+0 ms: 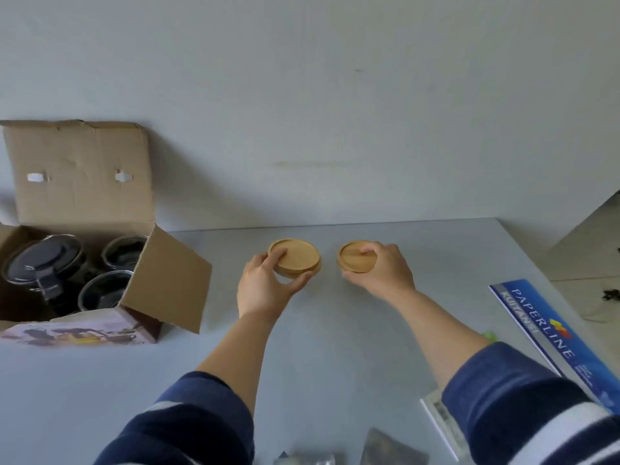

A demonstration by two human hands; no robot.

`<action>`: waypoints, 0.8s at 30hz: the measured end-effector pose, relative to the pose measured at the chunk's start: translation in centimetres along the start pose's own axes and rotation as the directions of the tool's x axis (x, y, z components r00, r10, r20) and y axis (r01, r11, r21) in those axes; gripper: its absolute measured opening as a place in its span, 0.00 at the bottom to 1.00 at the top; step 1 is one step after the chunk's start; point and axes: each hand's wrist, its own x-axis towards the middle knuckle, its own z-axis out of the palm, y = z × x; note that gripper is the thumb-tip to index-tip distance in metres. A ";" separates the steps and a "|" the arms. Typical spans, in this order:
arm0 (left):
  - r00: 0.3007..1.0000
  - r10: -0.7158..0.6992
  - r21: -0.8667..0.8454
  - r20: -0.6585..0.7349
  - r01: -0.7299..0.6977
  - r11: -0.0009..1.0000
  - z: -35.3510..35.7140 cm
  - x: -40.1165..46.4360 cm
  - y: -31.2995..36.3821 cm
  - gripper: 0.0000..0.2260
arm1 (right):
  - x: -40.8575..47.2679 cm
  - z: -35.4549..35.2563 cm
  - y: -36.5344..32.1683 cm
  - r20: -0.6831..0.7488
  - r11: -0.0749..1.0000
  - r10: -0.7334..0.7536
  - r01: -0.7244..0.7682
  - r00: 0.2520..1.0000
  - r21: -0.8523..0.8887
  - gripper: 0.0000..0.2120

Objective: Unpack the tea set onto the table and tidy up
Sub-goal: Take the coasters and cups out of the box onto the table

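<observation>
You had a wooden coaster (355, 256) pinched in your right hand (382, 268) and a stack of coasters (297, 258) in your left hand (265, 286), far side of the table (335, 330). That stack looked offset, so it probably could've slid apart.

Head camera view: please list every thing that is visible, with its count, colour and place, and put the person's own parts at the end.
Wooden coasters: at least two, light brown; one under each hand, mid-table; the left may be a stack.
Cardboard box: one, brown, open, far left on the table.
Glass pieces: three visible, dark-looking, inside the box.
Paperline pad: one, blue and white, right edge.
Packets: two or so, grey, bottom edge, partly cut off.
Table: one, pale grey.
Left hand: grips the left coaster.
Right hand: rests on the right coaster.
Sleeves: two, navy with white stripes.
</observation>
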 end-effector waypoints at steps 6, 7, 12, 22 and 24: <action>0.998 -0.043 0.008 0.055 0.043 0.999 5.6 4.4 -1.0 0.31 | 6.7 3.0 3.4 -0.034 0.998 -0.019 0.017 0.999 -0.053 0.30; 0.998 -0.033 0.070 0.060 0.028 0.997 6.0 4.8 -1.2 0.31 | 7.3 3.4 3.6 -0.047 0.996 -0.032 0.028 0.998 -0.080 0.31; 1.000 -0.001 0.359 0.027 -0.009 0.933 7.4 5.7 -1.4 0.32 | 8.9 4.7 5.2 -0.064 0.995 -0.053 0.048 0.997 -0.085 0.34; 0.986 -0.160 0.409 0.048 0.127 0.903 8.0 7.7 2.2 0.48 | 9.5 4.3 4.3 -0.066 1.000 0.002 -0.001 0.998 0.006 0.39; 0.988 -0.153 0.387 -0.002 0.142 0.911 7.8 7.5 2.7 0.49 | 9.4 3.7 4.0 -0.092 0.999 -0.021 0.024 0.996 0.028 0.38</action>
